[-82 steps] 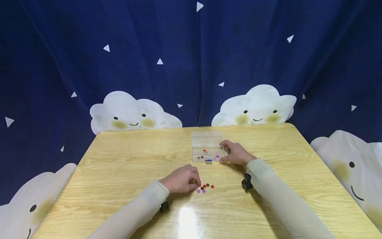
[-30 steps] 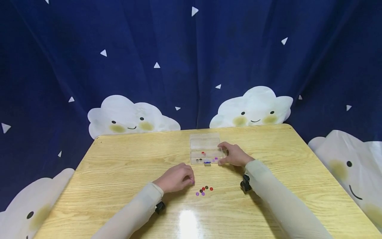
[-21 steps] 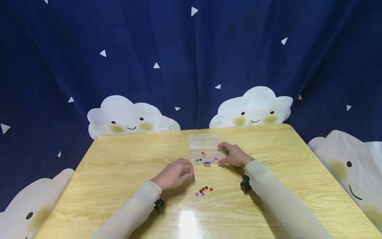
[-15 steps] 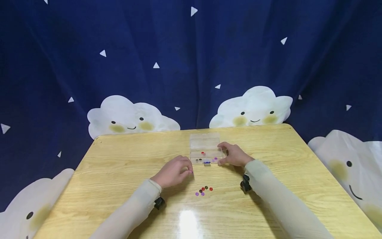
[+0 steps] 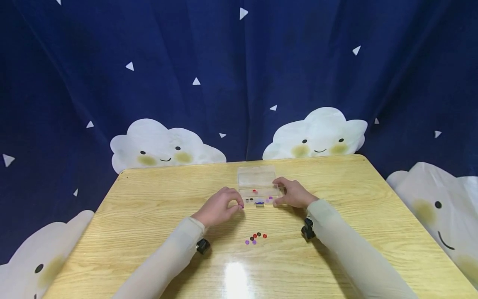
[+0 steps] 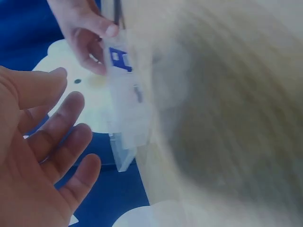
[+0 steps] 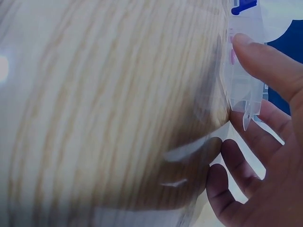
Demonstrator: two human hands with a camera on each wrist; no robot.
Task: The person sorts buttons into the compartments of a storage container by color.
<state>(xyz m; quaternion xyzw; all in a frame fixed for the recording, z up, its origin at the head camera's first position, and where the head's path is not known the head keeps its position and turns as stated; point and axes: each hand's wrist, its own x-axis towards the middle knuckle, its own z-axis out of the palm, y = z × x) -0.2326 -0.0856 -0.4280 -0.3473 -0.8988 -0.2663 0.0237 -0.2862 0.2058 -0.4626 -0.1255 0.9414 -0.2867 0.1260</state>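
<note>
A clear plastic box (image 5: 256,177) with compartments and a blue latch (image 5: 259,203) stands with its lid raised. Inside are a red bead (image 5: 254,191), dark beads (image 5: 251,199) at the left and purple beads (image 5: 270,198) at the right. My right hand (image 5: 295,194) grips the box's right end, thumb at the front and fingers behind, as the right wrist view shows. Beside the box's front left corner, my left hand (image 5: 223,205) pinches a small purple bead (image 5: 242,207) between thumb and forefinger. The left wrist view does not show that bead.
Several loose beads lie on the wooden table (image 5: 157,199) in front of the box, among them purple (image 5: 247,242), red (image 5: 264,236) and dark (image 5: 259,234) ones. A dark blue curtain (image 5: 224,50) with white clouds hangs behind the table.
My left hand has picked a purple bead from the loose group and carried it away from me to the box's front left corner. The right hand keeps its grip on the box.
</note>
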